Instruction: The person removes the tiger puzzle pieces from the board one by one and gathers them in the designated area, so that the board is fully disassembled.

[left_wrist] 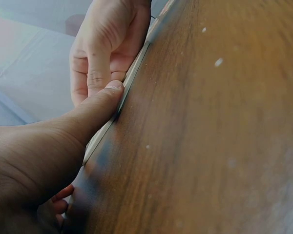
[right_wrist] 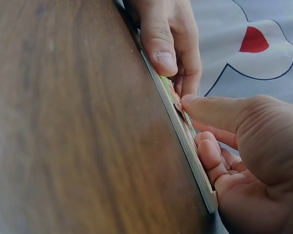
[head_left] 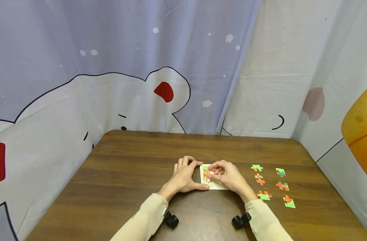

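A small puzzle board [head_left: 219,186] with a pale cream base and a white border lies flat on the table between both hands. Green and orange pieces [head_left: 205,172] cover its left part. My left hand [head_left: 183,179] holds the board at its left end, thumb by the near corner and index finger by the far one. Over the middle of the board, my right hand [head_left: 230,175] pinches a puzzle piece; the right wrist view shows this piece [right_wrist: 178,111] slightly tilted against the board. Fingers partly hide the piece in the head view.
To the right, several loose puzzle pieces [head_left: 264,195] in green and orange lie in two rough columns. The brown wooden table [head_left: 135,167] has rounded far corners. Printed curtains [head_left: 126,100] hang behind it and along its sides.
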{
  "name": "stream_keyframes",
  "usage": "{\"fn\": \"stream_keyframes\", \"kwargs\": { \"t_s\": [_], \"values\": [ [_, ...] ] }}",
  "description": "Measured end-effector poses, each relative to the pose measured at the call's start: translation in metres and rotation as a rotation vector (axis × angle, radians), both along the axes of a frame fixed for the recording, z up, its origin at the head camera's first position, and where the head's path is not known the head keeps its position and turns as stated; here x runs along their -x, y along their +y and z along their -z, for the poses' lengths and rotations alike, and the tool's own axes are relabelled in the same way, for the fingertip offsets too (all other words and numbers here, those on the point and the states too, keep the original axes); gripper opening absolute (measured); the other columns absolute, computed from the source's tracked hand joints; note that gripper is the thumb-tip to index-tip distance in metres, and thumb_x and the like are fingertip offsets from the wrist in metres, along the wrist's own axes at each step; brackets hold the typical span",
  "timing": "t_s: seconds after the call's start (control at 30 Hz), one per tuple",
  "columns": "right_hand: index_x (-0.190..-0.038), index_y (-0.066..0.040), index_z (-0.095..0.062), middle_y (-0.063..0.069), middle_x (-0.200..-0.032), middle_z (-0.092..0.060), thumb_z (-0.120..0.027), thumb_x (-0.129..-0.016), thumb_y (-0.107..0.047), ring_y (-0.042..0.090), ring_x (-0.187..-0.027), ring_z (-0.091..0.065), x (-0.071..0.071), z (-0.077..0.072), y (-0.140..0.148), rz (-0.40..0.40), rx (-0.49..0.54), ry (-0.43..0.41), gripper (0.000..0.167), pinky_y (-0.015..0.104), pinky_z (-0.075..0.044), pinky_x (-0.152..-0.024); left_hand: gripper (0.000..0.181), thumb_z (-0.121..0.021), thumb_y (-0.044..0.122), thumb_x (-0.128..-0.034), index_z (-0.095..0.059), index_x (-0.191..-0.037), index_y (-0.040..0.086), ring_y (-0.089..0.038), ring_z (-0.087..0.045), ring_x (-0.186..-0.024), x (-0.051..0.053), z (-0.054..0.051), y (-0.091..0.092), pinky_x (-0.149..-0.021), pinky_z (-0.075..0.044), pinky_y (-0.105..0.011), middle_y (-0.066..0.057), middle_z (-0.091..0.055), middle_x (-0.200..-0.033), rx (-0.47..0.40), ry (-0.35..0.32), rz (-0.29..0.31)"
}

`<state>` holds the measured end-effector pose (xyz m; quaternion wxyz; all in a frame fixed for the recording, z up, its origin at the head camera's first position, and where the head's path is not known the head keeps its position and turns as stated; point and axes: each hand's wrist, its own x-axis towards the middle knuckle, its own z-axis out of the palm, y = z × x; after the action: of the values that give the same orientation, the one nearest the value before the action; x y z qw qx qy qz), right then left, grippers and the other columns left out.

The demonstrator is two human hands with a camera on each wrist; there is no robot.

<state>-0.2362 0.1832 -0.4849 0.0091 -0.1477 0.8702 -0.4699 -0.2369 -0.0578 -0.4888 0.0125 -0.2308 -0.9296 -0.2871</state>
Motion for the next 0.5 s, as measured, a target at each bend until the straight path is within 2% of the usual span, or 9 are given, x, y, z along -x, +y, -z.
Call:
{"fn": "stream_keyframes", "kwargs": {
  "t_s": [0.5],
  "values": [
    [-0.110, -0.008, -0.085, 0.004, -0.098, -0.069, -0.094, -0.091, -0.013, 0.014, -0.085, -0.064, -0.0009, -0.0025, -0.0015, -0.009, -0.041, 0.043, 0.022, 0.021, -0.054, -0.075, 0.097, -0.097, 0.067, -0.0764, -0.063, -0.155, 0.022, -0.034, -0.041, -0.144, -0.0003, -0.0005, 0.0003, -0.113, -0.036, -0.054, -0.010, -0.047, -0.156, 0.010, 0.008, -0.002]
  ]
}}
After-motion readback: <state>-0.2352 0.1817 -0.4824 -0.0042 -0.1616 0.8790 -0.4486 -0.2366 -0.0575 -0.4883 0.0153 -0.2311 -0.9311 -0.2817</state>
